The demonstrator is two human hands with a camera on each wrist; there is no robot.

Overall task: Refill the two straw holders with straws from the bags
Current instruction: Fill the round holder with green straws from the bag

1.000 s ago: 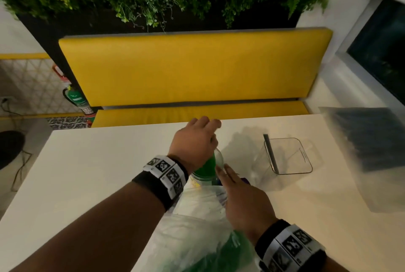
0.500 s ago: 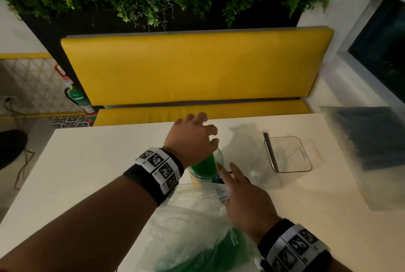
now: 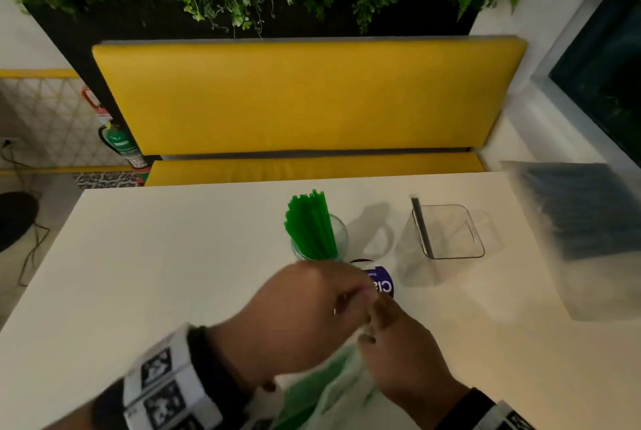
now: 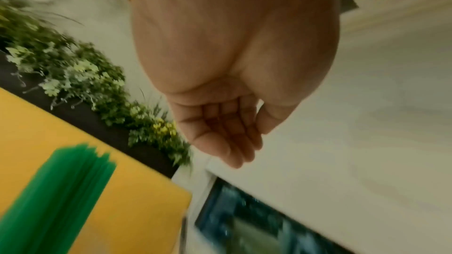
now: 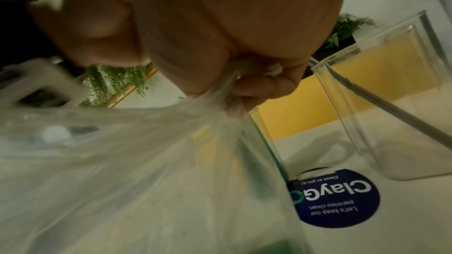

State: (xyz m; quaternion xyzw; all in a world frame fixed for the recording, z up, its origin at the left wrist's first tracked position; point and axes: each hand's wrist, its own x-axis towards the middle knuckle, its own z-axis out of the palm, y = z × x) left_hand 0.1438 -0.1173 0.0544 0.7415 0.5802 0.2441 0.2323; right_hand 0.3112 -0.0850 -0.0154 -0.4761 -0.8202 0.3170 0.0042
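At the left of the white desk [image 3: 156,256] there was only bare surface. Toward the middle stood the round clear straw holder [image 3: 341,239], now carrying a bundle of green straws [image 3: 312,225] that leaned to the left and rose well above its rim. I judged this holder refilled, or close to it.

Just in front of it the left hand [image 3: 301,311] hung above the desk with its fingers loosely extended and nothing in them, as the left wrist view showed plainly. A second earlier that same hand had been closed around the green straws at the holder's mouth; it had since let go and drawn back toward the person, leaving the bundle standing by itself.

Touching it on the right, the right hand [image 3: 399,346] pinched a gathered fold of the clear plastic bag of green straws [image 3: 312,391], which lay at the near edge with green still showing inside. Earlier its fingers had lain flatter on the bag.

Beside the hands a round blue sticker [image 3: 381,282] lay on the desk. Further right the square clear holder [image 3: 447,232] held only one dark straw [image 3: 421,225] leaning in its left corner, so that half of the job remained. At the far right edge lay the bag of black straws [image 3: 582,221], well apart from both hands.
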